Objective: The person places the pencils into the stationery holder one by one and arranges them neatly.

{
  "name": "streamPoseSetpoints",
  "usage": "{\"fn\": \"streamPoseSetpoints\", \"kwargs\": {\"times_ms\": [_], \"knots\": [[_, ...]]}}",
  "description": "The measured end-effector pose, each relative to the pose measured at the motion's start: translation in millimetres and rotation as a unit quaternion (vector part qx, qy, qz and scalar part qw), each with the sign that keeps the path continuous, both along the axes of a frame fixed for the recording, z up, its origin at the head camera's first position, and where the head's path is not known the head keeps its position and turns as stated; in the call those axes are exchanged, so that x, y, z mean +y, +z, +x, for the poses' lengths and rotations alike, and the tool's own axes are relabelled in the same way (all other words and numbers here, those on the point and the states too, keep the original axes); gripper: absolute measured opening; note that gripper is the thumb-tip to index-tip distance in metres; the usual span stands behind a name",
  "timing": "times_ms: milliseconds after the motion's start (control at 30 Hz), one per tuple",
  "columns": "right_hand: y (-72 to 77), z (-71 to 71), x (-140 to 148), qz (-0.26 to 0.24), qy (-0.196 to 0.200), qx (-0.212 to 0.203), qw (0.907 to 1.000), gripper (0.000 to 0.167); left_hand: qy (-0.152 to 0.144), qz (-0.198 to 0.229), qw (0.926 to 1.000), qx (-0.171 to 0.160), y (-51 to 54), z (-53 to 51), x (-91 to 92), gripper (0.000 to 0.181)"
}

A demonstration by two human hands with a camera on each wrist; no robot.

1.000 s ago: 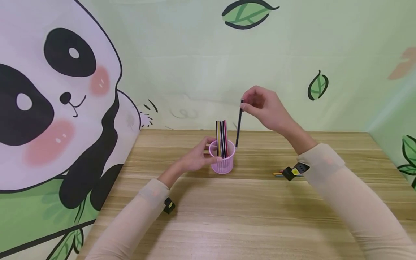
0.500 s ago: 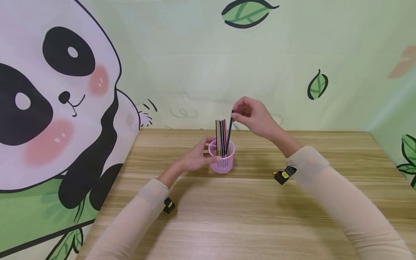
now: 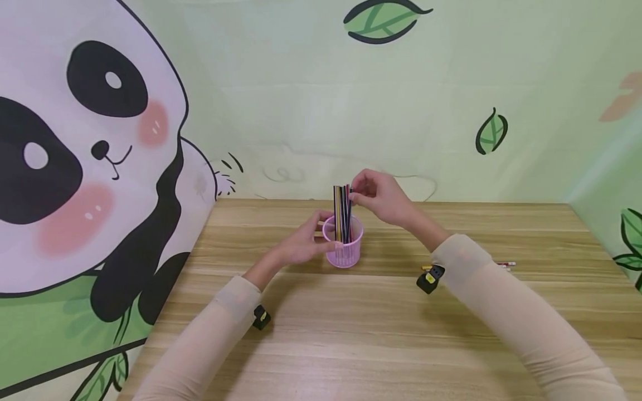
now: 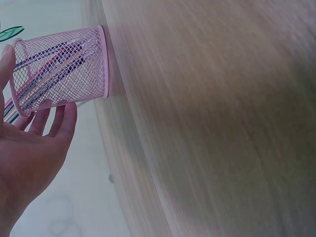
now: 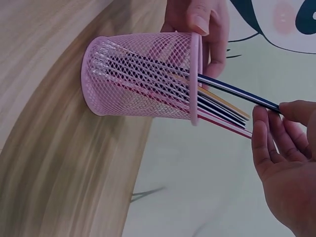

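A pink mesh pencil cup (image 3: pixel 355 255) stands upright on the wooden table. My left hand (image 3: pixel 302 244) grips its side, with the thumb at the rim and the fingers round the wall, as the left wrist view also shows. Several pencils (image 5: pixel 227 117) lean inside the cup, in black, yellow and red. Between thumb and fingers, my right hand (image 3: pixel 385 197) pinches the upper end of a dark pencil (image 5: pixel 242 95). The lower part of that pencil is inside the cup, beside the others.
More pencils (image 3: pixel 506 264) lie on the table (image 3: pixel 341 328) to the right, partly hidden under my right forearm. A cloth backdrop (image 3: pixel 311 111) with a panda and leaves rises behind the table and along its sides.
My right hand has moved left and down, bringing the dark pencil from outside the rim into the cup. The left hand and cup have stayed in place.
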State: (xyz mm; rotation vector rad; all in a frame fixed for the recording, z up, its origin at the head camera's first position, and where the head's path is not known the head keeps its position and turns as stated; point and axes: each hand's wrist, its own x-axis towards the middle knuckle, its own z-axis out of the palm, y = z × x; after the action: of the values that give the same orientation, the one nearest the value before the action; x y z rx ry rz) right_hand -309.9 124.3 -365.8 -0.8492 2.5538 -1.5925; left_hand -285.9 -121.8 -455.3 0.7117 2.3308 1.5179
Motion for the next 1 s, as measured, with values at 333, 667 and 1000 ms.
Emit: {"fn": "streamPoseSetpoints", "kwargs": {"times_ms": [333, 667, 1000], "knots": [[-10.5, 1.3, -5, 0.006, -0.012, 0.005, 0.9999, 0.015, -0.001, 0.003, 1.0000, 0.001, -0.3, 0.6, 0.7, 0.069], [-22.9, 6.1, -1, 0.059, -0.011, 0.020, 0.9980, 0.011, -0.003, 0.002, 1.0000, 0.004, -1.4, 0.0, 0.7, 0.068], [-22.0, 1.1, 34, 0.114, -0.014, 0.045, 0.9923, 0.010, 0.001, -0.004, 1.0000, 0.006, -1.7, -0.5, 0.3, 0.071]]}}
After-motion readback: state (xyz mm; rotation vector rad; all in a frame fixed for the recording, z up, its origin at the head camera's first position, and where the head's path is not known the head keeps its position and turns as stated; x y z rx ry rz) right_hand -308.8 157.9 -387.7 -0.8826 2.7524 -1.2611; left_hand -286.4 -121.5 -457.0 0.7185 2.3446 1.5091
